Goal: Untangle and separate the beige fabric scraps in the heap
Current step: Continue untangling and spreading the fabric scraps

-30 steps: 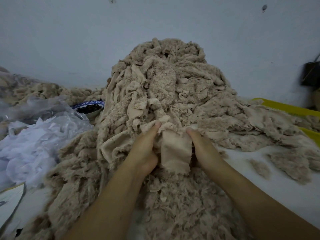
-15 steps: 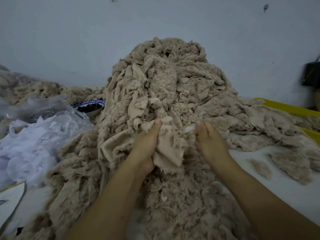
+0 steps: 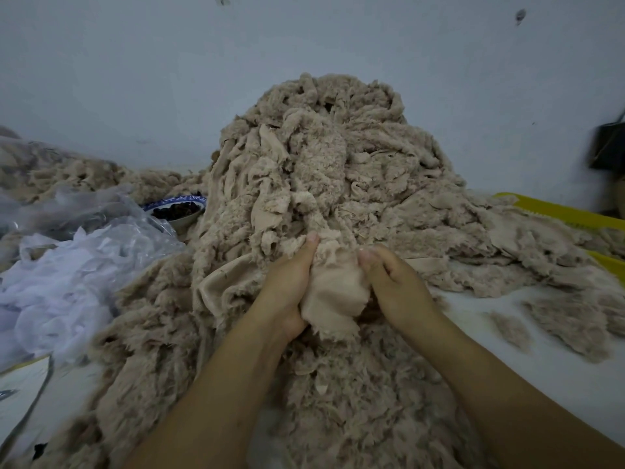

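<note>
A tall heap of beige fabric scraps (image 3: pixel 331 170) rises in front of me against the wall and spreads down toward my arms. At its foot a smooth beige scrap (image 3: pixel 334 292) is bunched between both hands. My left hand (image 3: pixel 287 286) grips its left side, thumb pointing up into the fuzzy pile. My right hand (image 3: pixel 394 282) presses against its right side with fingers curled onto the cloth. The scrap's frayed lower edge hangs over the loose scraps below.
Clear plastic bags of white scraps (image 3: pixel 67 272) lie at the left. A blue-rimmed bowl with dark contents (image 3: pixel 177 211) sits behind them. A yellow tray edge (image 3: pixel 561 213) shows at the right, small loose tufts (image 3: pixel 510 330) lie on the white tabletop, and a dark object (image 3: pixel 608 147) hangs on the wall.
The scrap was held flat between both hands, then my right hand let go and lifted. Now my right hand has closed back onto the scrap, which is bunched up.
</note>
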The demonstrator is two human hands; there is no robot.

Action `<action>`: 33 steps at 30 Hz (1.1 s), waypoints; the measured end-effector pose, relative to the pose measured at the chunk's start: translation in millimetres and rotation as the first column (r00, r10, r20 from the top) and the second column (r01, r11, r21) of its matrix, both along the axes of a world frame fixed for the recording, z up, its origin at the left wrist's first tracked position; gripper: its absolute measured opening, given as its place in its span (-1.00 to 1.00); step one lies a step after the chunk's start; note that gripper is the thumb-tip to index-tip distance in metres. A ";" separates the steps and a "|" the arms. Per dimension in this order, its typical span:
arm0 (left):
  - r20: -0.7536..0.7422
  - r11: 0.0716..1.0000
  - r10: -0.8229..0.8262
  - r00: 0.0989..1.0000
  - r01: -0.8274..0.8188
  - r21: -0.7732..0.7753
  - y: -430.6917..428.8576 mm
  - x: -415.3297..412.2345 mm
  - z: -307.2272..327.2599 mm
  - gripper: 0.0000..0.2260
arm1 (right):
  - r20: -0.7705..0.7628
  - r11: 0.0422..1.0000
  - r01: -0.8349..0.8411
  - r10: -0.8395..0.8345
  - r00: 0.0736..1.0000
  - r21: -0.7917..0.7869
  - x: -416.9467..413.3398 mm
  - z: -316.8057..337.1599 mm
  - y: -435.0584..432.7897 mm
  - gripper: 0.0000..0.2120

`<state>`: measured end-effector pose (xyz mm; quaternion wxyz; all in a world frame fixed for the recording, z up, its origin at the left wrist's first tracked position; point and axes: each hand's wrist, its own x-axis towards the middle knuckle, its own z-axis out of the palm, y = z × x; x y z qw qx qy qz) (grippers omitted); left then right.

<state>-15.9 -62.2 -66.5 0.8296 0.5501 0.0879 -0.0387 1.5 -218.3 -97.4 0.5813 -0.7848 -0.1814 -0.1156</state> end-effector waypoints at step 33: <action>0.591 0.425 0.192 0.784 -0.609 0.670 18.9 4.3 -11.4 -0.71 | -0.289 0.493 0.095 0.334 0.897 0.865 19.0 13.8 -31.1 -0.59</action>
